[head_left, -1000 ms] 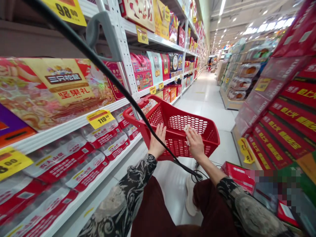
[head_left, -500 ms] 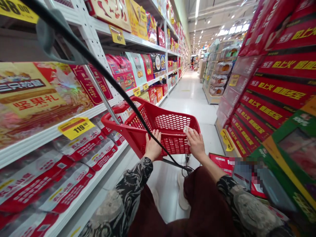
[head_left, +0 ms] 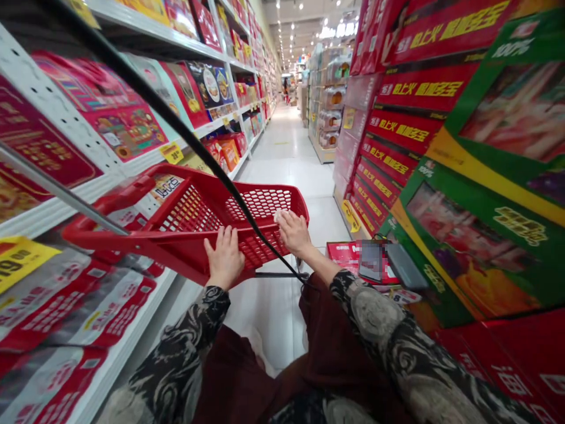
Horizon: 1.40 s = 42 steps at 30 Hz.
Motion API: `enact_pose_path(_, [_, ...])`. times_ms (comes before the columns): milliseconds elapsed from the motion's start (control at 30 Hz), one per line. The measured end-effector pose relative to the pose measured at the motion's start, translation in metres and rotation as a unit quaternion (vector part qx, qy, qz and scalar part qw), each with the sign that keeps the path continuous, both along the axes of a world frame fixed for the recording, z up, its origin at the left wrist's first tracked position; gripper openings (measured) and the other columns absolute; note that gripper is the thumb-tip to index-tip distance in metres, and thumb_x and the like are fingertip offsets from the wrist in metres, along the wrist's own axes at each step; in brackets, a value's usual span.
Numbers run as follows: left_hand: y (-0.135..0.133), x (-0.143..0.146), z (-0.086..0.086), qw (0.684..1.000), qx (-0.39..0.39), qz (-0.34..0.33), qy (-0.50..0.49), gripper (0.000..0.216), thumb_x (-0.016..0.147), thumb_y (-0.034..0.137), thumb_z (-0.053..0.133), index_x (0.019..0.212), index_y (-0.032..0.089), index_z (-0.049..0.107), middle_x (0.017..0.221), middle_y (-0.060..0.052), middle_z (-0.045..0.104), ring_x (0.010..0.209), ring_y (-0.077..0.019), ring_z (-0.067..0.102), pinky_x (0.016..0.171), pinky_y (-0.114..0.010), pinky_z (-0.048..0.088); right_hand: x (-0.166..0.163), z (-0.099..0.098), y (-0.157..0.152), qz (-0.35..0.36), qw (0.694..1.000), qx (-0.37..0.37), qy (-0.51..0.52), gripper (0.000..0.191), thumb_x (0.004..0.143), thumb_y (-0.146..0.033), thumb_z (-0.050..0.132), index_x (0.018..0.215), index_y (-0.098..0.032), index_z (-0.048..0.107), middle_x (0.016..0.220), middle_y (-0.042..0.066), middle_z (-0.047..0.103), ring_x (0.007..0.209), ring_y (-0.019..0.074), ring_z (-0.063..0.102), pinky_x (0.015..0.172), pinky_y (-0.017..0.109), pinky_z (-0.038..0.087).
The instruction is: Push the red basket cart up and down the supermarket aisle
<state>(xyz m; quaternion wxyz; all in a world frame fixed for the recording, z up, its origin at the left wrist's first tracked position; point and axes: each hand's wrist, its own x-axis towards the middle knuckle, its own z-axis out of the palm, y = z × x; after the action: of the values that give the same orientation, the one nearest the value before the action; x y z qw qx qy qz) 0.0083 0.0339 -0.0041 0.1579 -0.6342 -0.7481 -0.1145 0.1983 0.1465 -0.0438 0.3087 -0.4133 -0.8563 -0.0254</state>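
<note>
- Well, nearest the camera, a long black flexible cable slants down across the bright red plastic shopping cart; a sideways sweep of either wrist could plausibly snag it.
- Close to the right forearm, in its black-and-grey patterned sleeve, a flat dark-grey slab lies by a red printed cardboard carton; a careless elbow might knock it down.
- On the cart's near side, the left hand rests with fingers spread and thumb apart, its grip wide and closed round nothing. Such flat contact would probably steady the cart poorly, so hard pressure could make it roll or swing.
- Farther along, near the front corner, the right hand has a narrow grip, fingers bunched on a small crumpled white cloth or tissue. It pokes past the fingertips and might catch on an edge or slip out.
- As for its looks, the cart is glossy, with a rounded rim, a divider, walls pierced by rows of holes and a silvery metal rod at the handle end. It stands before the person's legs, its handle end beside the white metal shelving; whether they touch, I cannot tell.
</note>
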Motion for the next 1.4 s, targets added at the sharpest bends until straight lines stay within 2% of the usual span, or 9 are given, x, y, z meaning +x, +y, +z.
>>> enact_pose_path(200, [0.004, 0.007, -0.003, 1.0, 0.001, -0.008, 0.002, 0.063, 0.076, 0.018, 0.041, 0.138, 0.008, 0.036, 0.145, -0.016, 0.037, 0.138, -0.029, 0.024, 0.111, -0.062, 0.01, 0.022, -0.002, 0.02, -0.09, 0.995, -0.032, 0.037, 0.041, 0.091, -0.014, 0.034, 0.129, -0.01, 0.049, 0.138, 0.014, 0.045, 0.126, 0.0219, 0.037, 0.107, 0.039, 0.029])
enact_pose_path(400, [-0.001, 0.019, 0.0, 1.0, -0.009, -0.014, 0.007, 0.064, 0.076, 0.019, 0.042, 0.139, 0.008, 0.035, 0.147, -0.016, 0.035, 0.138, -0.0294, 0.025, 0.111, -0.061, 0.01, -0.028, 0.006, -0.008, 0.075, 0.997, 0.031, 0.012, 0.046, 0.088, -0.013, 0.037, 0.133, -0.015, 0.046, 0.141, 0.009, 0.043, 0.131, 0.0242, 0.03, 0.107, 0.042, 0.027])
enact_pose_path(467, [-0.006, 0.012, 0.005, 1.0, -0.015, -0.023, 0.014, 0.063, 0.076, 0.019, 0.042, 0.139, 0.009, 0.035, 0.147, -0.015, 0.034, 0.138, -0.0286, 0.025, 0.112, -0.061, 0.009, -0.029, 0.006, -0.011, 0.089, 0.995, 0.036, 0.005, 0.048, 0.086, -0.011, 0.038, 0.133, -0.015, 0.046, 0.141, 0.009, 0.043, 0.131, 0.0244, 0.03, 0.107, 0.042, 0.026])
enact_pose_path(733, [-0.03, -0.026, 0.027, 0.999, -0.005, 0.022, 0.039, 0.062, 0.076, 0.019, 0.041, 0.137, 0.006, 0.037, 0.142, -0.018, 0.042, 0.136, -0.0302, 0.029, 0.11, -0.064, 0.007, 0.032, -0.004, 0.017, -0.081, 0.991, -0.026, 0.104, 0.045, 0.084, -0.008, 0.035, 0.126, -0.009, 0.052, 0.135, 0.015, 0.048, 0.124, 0.0252, 0.039, 0.105, 0.045, 0.03])
enact_pose_path(867, [-0.038, -0.009, 0.032, 0.998, -0.021, 0.044, 0.037, 0.062, 0.077, 0.022, 0.042, 0.137, 0.006, 0.039, 0.143, -0.018, 0.04, 0.136, -0.0312, 0.028, 0.11, -0.063, 0.011, 0.003, 0.002, 0.004, 0.008, 0.996, -0.01, 0.092, 0.047, 0.085, -0.009, 0.034, 0.13, -0.008, 0.048, 0.134, 0.016, 0.049, 0.125, 0.0242, 0.04, 0.107, 0.044, 0.03])
enact_pose_path(1033, [-0.055, 0.002, 0.037, 0.998, -0.041, 0.017, 0.042, 0.063, 0.076, 0.017, 0.041, 0.138, 0.008, 0.038, 0.146, -0.015, 0.036, 0.138, -0.029, 0.026, 0.111, -0.061, 0.01, -0.032, 0.009, -0.024, 0.11, 0.991, 0.019, 0.076, 0.047, 0.084, -0.008, 0.036, 0.129, -0.012, 0.049, 0.132, 0.013, 0.052, 0.125, 0.0219, 0.041, 0.106, 0.042, 0.032])
enact_pose_path(1133, [-0.067, 0.003, 0.036, 0.998, -0.038, 0.007, 0.042, 0.065, 0.075, 0.015, 0.041, 0.139, 0.007, 0.035, 0.149, -0.014, 0.031, 0.14, -0.0283, 0.021, 0.112, -0.06, 0.009, -0.017, 0.007, -0.028, 0.07, 0.996, 0.032, 0.052, 0.043, 0.086, -0.013, 0.038, 0.126, -0.014, 0.053, 0.133, 0.015, 0.05, 0.127, 0.0266, 0.038, 0.104, 0.049, 0.031])
enact_pose_path(1300, [-0.074, 0.007, 0.031, 0.998, -0.051, -0.003, 0.033, 0.066, 0.075, 0.016, 0.041, 0.14, 0.005, 0.033, 0.15, -0.015, 0.026, 0.141, -0.0278, 0.017, 0.112, -0.06, 0.01, 0.011, -0.006, -0.028, -0.081, 0.992, 0.055, 0.076, 0.043, 0.086, -0.02, 0.041, 0.127, -0.018, 0.052, 0.138, 0.015, 0.045, 0.129, 0.032, 0.035, 0.1, 0.055, 0.032])
enact_pose_path(1400, [-0.074, 0.011, 0.027, 0.999, -0.039, -0.001, 0.031, 0.065, 0.077, 0.018, 0.04, 0.141, 0.007, 0.032, 0.151, -0.015, 0.025, 0.142, -0.0271, 0.016, 0.112, -0.06, 0.009, -0.005, -0.01, -0.038, -0.059, 0.992, 0.081, 0.073, 0.043, 0.086, -0.017, 0.039, 0.127, -0.014, 0.052, 0.135, 0.016, 0.047, 0.128, 0.0302, 0.036, 0.102, 0.05, 0.034])
